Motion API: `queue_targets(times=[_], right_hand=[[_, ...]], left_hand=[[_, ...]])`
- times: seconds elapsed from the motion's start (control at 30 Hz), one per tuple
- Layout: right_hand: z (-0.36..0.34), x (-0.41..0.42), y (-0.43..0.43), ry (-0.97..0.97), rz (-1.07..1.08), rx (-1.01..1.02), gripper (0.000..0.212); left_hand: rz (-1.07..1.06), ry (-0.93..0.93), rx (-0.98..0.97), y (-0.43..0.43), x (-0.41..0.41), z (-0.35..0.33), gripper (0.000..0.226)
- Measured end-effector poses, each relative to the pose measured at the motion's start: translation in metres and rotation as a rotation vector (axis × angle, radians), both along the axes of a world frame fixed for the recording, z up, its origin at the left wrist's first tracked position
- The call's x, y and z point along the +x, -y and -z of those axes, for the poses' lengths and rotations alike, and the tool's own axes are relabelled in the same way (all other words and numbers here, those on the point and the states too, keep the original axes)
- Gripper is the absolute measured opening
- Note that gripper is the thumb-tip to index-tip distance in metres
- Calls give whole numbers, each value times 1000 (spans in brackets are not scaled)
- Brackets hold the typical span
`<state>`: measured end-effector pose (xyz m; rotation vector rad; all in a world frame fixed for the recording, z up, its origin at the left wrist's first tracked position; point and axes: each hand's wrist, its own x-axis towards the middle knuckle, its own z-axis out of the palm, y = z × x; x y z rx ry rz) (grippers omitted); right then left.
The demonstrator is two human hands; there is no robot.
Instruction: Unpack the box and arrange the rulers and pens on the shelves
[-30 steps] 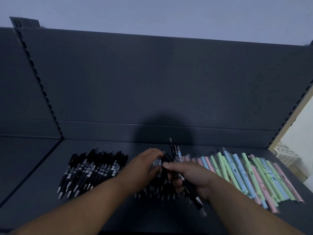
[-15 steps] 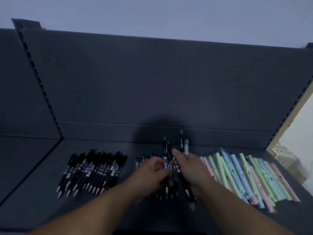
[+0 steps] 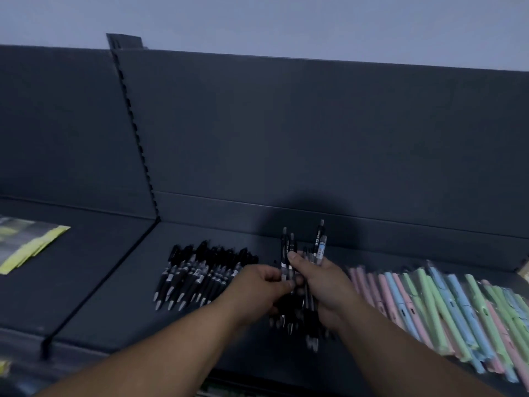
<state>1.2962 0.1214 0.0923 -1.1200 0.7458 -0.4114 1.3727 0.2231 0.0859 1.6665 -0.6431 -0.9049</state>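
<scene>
Black pens (image 3: pixel 318 243) stand as a bundle just above the shelf (image 3: pixel 120 305), mid-front. The right hand (image 3: pixel 326 287) curls round them, and the left hand (image 3: pixel 259 285) pinches their lower barrels. On the shelf lie a dark row (image 3: pixel 200 276) leftward and pastel pens (image 3: pixel 446 310) rightward. The back panel (image 3: pixel 315 138) rises behind.

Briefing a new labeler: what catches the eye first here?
At centre, the left hand and right hand grip a bundle of black pens over the dark shelf. A row of black pens lies to their left; pink, blue and green pastel pens to their right.
</scene>
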Motion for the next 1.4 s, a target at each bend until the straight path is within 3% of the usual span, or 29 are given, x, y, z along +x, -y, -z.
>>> queue_targets(times=[0.13, 0.33, 0.5, 0.77, 1.03, 1.4], right_hand=[[10, 29, -19, -55, -74, 8, 11], [22, 62, -33, -122, -77, -57, 6], [25, 76, -39, -145, -88, -83, 10], [25, 91, -44, -162, -78, -95, 20], [29, 102, -45, -174, -85, -95, 22], [28, 107, -47, -179, -142, -91, 20]], left_hand=[[-95, 30, 77, -28, 29, 4, 15], [-224, 533, 464, -75, 110, -3, 22], [-113, 689, 733, -84, 148, -13, 33], [-156, 805, 475, -90, 150, 41, 66], [-217, 981, 459, -97, 149, 58, 50], [-220, 844, 496, -98, 146, 37, 41]])
